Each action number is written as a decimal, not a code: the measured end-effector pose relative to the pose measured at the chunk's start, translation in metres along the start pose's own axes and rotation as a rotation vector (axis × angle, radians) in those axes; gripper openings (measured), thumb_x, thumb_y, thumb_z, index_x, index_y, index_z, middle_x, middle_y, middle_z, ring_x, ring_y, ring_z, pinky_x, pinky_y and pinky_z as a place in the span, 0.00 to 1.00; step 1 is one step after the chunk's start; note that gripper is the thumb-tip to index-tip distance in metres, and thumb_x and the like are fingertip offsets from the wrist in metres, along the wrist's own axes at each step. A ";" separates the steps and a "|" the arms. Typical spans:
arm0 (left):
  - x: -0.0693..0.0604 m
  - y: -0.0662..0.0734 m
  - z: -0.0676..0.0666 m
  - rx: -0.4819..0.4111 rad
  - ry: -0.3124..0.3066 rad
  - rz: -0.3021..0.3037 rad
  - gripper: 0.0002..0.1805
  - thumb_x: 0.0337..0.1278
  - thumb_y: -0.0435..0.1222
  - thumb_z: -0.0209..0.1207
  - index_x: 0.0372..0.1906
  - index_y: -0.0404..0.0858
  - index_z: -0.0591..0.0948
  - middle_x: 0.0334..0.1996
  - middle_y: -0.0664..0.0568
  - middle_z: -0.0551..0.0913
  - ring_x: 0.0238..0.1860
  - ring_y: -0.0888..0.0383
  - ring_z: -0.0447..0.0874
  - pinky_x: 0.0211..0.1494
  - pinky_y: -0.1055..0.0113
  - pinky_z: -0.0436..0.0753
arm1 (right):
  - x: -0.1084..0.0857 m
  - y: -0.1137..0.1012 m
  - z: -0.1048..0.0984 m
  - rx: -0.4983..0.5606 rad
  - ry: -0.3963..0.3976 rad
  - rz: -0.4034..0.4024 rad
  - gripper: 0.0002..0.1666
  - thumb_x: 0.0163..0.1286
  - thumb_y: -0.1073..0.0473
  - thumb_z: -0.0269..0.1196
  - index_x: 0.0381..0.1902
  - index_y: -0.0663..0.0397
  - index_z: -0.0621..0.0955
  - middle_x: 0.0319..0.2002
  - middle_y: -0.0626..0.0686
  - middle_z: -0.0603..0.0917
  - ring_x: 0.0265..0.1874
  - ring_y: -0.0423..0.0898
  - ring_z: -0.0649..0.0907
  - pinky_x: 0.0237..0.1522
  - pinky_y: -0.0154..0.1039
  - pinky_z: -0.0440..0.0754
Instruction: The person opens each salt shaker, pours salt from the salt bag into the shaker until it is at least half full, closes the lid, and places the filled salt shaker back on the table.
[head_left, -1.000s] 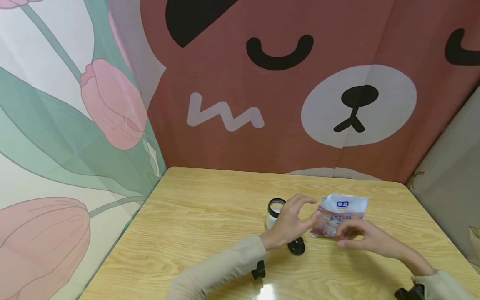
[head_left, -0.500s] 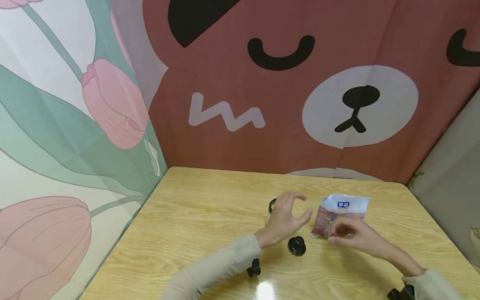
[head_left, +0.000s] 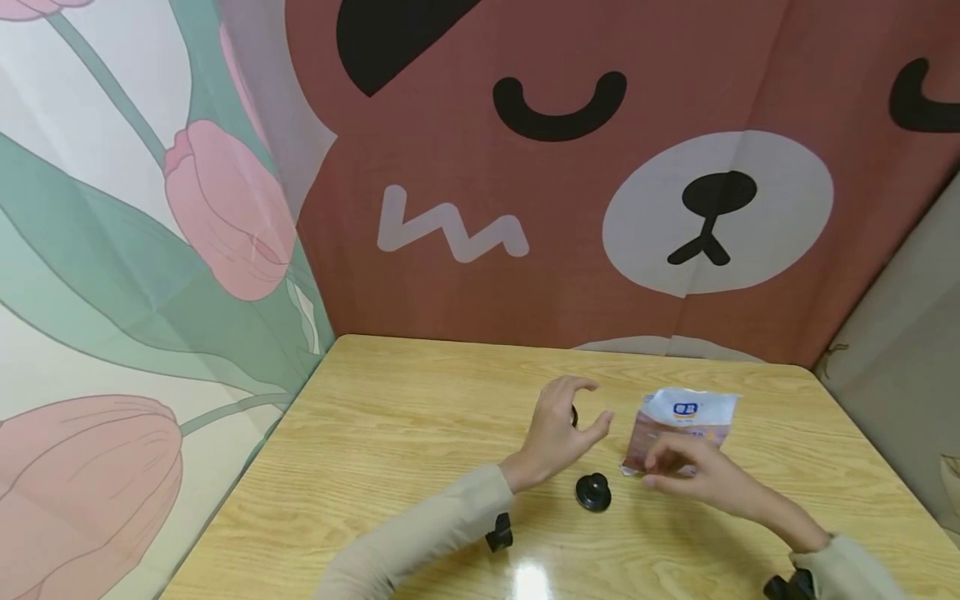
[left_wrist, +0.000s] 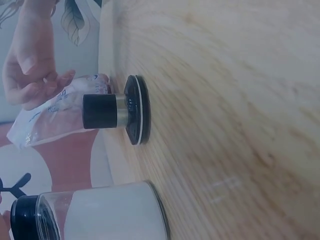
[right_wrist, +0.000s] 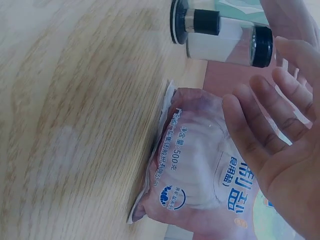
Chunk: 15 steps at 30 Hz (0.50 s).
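Observation:
My left hand (head_left: 551, 433) is beside a glass jar, its thumb and fingers bent apart in a wide curve. In the head view it covers most of the jar, leaving part of the black rim (head_left: 574, 415) showing. The left wrist view shows the upright jar (left_wrist: 115, 212) with white contents and an uncovered top. Whether the fingers touch it I cannot tell. My right hand (head_left: 697, 477), fingers loosely bent and holding nothing, hovers in front of a pink-and-white bag of salt (head_left: 693, 408). The bag (right_wrist: 190, 150) stands on the table.
A black lid (head_left: 593, 492) with a knob lies on the wooden table (head_left: 420, 433) between the hands, nearer the person than the jar. Behind the table's far edge hangs a bear-print cloth (head_left: 450, 308). A flower-print cloth (head_left: 225, 350) borders the left side.
My left hand has moved left, across the front of the jar, hiding most of it. My right hand has shifted left along the bag. Lid and bag have stayed put.

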<state>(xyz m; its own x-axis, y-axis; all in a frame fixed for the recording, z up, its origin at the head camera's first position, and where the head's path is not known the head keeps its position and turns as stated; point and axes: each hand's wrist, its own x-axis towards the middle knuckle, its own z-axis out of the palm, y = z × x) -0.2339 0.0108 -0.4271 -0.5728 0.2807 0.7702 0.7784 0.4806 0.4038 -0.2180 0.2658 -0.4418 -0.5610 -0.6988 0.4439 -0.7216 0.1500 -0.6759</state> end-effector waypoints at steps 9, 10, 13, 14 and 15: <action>-0.003 -0.007 -0.006 -0.014 -0.007 -0.042 0.22 0.61 0.42 0.66 0.57 0.38 0.76 0.50 0.50 0.79 0.54 0.56 0.77 0.60 0.62 0.74 | 0.007 -0.002 0.011 -0.045 0.028 -0.052 0.21 0.57 0.75 0.71 0.42 0.47 0.79 0.34 0.48 0.84 0.28 0.40 0.83 0.26 0.36 0.84; -0.003 -0.008 -0.007 -0.010 -0.002 -0.037 0.22 0.61 0.42 0.66 0.57 0.38 0.76 0.50 0.50 0.79 0.54 0.56 0.77 0.60 0.62 0.74 | 0.008 -0.002 0.012 -0.041 0.027 -0.048 0.22 0.57 0.76 0.70 0.42 0.47 0.79 0.35 0.48 0.84 0.28 0.40 0.84 0.26 0.36 0.84; -0.004 -0.012 -0.008 0.016 0.019 -0.016 0.23 0.60 0.43 0.66 0.56 0.38 0.76 0.49 0.51 0.79 0.52 0.56 0.77 0.59 0.62 0.75 | 0.011 -0.003 0.015 -0.027 0.023 -0.037 0.22 0.58 0.75 0.70 0.43 0.46 0.79 0.35 0.49 0.84 0.29 0.41 0.84 0.26 0.37 0.85; -0.004 -0.014 -0.009 0.026 0.025 -0.010 0.23 0.60 0.43 0.67 0.56 0.38 0.76 0.49 0.51 0.79 0.52 0.56 0.78 0.58 0.63 0.75 | 0.012 -0.003 0.016 -0.029 0.025 -0.035 0.22 0.58 0.75 0.70 0.43 0.46 0.79 0.35 0.49 0.84 0.29 0.41 0.84 0.26 0.37 0.85; -0.004 -0.015 -0.009 0.031 0.029 -0.003 0.24 0.60 0.44 0.67 0.56 0.37 0.75 0.49 0.50 0.79 0.52 0.55 0.78 0.58 0.63 0.75 | 0.013 -0.002 0.017 -0.027 0.026 -0.035 0.22 0.59 0.74 0.70 0.44 0.46 0.79 0.34 0.49 0.84 0.29 0.41 0.84 0.26 0.37 0.85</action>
<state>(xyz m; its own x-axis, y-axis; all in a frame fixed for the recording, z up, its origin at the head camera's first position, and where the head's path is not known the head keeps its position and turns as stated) -0.2410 -0.0052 -0.4319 -0.5668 0.2553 0.7833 0.7682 0.5074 0.3905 -0.2163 0.2443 -0.4446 -0.5451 -0.6857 0.4824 -0.7518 0.1450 -0.6433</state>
